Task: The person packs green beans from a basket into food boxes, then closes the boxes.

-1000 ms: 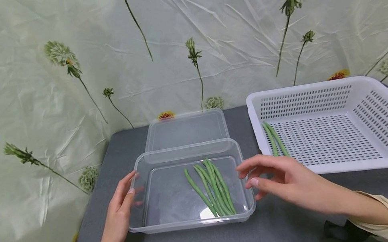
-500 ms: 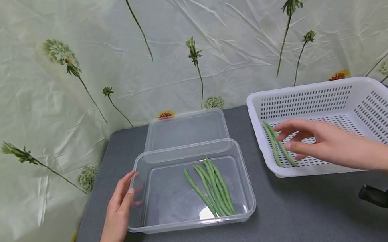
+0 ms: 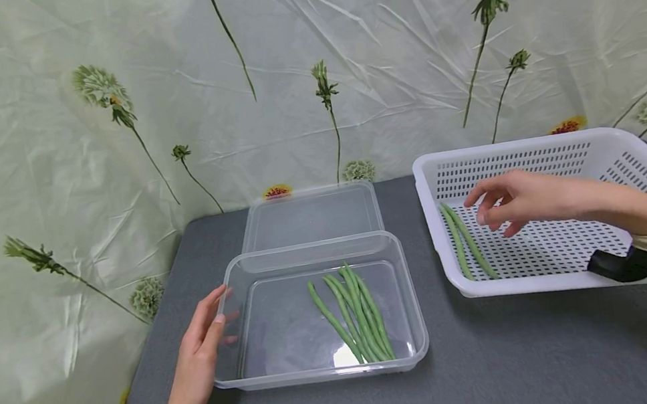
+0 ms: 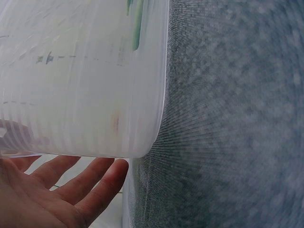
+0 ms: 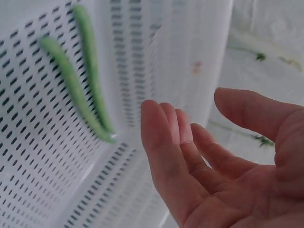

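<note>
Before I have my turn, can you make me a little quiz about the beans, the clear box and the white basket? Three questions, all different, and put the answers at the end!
1. Pick one: how many green beans lie in the white basket?
A) one
B) two
C) six

2. True or false: the lid is off the clear box, on the side farther from the person.

3. Fill the gap: above the basket floor, holding nothing, is the person's ____.

Key:
1. B, two.
2. True.
3. Right hand.
</note>
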`<state>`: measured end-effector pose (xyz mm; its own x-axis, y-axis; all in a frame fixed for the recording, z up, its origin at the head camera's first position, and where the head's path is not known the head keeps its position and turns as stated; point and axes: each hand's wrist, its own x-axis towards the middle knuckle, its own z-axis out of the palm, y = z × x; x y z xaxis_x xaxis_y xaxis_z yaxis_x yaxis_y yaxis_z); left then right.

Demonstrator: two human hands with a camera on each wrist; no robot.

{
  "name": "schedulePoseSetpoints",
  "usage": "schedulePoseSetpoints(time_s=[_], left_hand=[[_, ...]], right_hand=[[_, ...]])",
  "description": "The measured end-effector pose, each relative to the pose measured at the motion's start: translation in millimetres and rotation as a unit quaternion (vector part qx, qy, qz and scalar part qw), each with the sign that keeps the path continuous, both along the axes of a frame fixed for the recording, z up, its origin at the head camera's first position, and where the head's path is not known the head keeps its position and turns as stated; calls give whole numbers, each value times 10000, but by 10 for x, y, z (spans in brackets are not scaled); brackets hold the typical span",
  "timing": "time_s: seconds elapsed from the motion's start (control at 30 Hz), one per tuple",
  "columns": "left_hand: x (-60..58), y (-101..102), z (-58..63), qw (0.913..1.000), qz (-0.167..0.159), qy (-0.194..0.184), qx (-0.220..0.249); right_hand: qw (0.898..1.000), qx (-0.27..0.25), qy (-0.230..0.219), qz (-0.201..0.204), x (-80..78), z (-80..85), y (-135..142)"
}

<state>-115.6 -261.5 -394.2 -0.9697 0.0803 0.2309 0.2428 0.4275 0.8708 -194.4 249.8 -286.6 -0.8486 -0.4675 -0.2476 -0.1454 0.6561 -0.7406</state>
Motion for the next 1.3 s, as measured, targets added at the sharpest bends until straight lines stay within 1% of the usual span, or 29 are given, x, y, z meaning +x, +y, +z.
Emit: schedulePoseSetpoints(time_s=[0.13, 0.2, 0.3, 0.47, 0.6, 0.77, 0.93, 1.13, 1.3], left_hand=[[1, 2, 3, 10000, -7, -25, 27], [3, 4, 5, 10000, -8, -41, 42], [5, 3, 10, 10000, 8, -63, 40], [6, 5, 2, 10000, 5, -70, 67], [3, 9, -2, 9999, -12, -60, 85], [1, 7, 7, 10000, 27, -53, 56], [13, 16, 2, 9999, 57, -62, 94], [15, 21, 6, 9999, 80, -104, 88], [11, 15, 12, 9999, 73, -118, 84]], right_hand=[[9995, 48, -326, -25, -188, -86, 51], [9990, 83, -437, -17, -268, -151, 67], [9969, -26, -784, -1, -364, -265, 87], [9906, -290, -1336, -21, -464, -483, 129], [9869, -376, -1561, -156, -521, -595, 140], [9866, -443, -1541, -296, -580, -647, 102], [9886, -338, -1421, -364, -606, -696, 68], [9920, -82, -1204, -364, -614, -734, 39], [9928, -125, -1159, -289, -612, -729, 20]])
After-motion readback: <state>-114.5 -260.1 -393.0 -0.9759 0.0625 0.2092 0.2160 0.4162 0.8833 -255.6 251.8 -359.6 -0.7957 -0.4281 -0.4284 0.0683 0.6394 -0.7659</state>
